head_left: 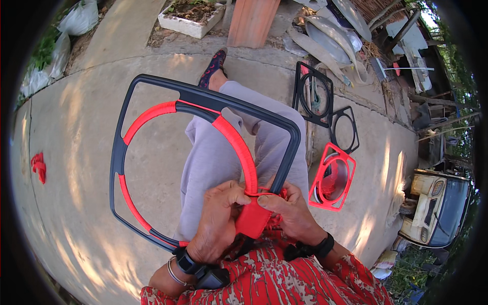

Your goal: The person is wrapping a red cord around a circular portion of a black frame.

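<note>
A large black frame (118, 155) with rounded corners and a ring inside it rests across my lap. Red cord (236, 137) is wrapped closely round long stretches of the ring, while other stretches show bare black. At the near right corner, a broad flat section (252, 217) is fully covered in red. My left hand (216, 216) is closed there, thumb and fingers gripping the wrapped edge. Opposite it, my right hand (295, 216) pinches the red cord where a loop crosses the corner. Loose red strands bunch under the right fingers, partly hidden.
Right of my legs lie two black frames (329, 96) (357, 140) and a red frame (314, 190) round a metal container holding red material. A red bundle (38, 168) lies far left on concrete. Beyond stand a white planter box (190, 25), a terracotta-coloured post (253, 23) and an old vehicle (432, 208).
</note>
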Demonstrator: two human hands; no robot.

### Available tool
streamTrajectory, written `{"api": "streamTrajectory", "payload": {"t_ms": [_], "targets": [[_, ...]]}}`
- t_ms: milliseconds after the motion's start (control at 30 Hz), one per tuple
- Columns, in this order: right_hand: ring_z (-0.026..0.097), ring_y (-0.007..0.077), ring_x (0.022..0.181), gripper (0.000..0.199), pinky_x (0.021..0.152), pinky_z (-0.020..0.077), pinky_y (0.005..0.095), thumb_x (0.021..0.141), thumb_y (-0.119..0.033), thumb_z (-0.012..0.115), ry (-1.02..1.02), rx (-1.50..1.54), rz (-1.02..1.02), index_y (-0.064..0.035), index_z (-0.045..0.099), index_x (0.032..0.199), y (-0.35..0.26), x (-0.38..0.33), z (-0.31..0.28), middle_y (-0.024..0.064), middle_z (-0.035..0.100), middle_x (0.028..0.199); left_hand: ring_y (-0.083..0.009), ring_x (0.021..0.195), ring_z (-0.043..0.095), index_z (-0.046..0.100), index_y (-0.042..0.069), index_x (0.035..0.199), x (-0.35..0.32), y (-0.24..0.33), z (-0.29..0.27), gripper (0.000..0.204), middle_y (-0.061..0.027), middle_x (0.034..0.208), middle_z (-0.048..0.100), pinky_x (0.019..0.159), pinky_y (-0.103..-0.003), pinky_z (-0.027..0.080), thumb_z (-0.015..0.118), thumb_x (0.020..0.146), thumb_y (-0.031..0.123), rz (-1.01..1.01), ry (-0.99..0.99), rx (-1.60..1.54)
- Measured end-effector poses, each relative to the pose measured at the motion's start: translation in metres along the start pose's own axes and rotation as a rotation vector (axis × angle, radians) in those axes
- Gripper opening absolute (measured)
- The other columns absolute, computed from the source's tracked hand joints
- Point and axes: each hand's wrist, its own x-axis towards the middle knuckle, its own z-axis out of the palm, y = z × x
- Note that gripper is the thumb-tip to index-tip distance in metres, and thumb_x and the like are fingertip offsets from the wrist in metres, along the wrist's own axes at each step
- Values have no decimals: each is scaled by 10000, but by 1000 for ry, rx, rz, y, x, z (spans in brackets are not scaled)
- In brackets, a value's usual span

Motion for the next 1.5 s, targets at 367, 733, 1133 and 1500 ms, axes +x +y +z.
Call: {"api": "streamTrajectory", "payload": {"t_ms": [367,733,1133,1500], "targets": [[445,8,647,247,550,371,185,871,-172,694,-45,-135,112,-46,603,1063,-9,-14,1,-53,548,836,-87,665,528,559,43,659,-9,-2,-4,124,-6,709,575,676,-235,438,605,706,-61,67,35,-16],[428,5,654,256,569,358,173,880,-120,675,-15,-208,5,-17,607,1104,-8,-28,-23,-75,454,734,-115,654,562,575,23,704,-11,-3,-15,94,-46,744,617,675,-253,479,599,721,-67,108,-13,-50],[531,6,795,243,704,450,179,914,-147,643,-180,-343,-75,-1,608,1104,-14,-12,-26,-33,610,887,-150,679,579,528,33,698,-19,4,-3,95,-50,720,579,736,-286,504,561,721,-53,124,12,-27],[495,1,670,149,574,407,173,906,-148,654,-109,-272,-38,-19,624,974,-21,-13,-18,-45,582,790,-235,854,638,546,2,724,-18,6,-3,42,-209,915,652,849,-342,513,549,718,-39,97,-22,-33]]}}
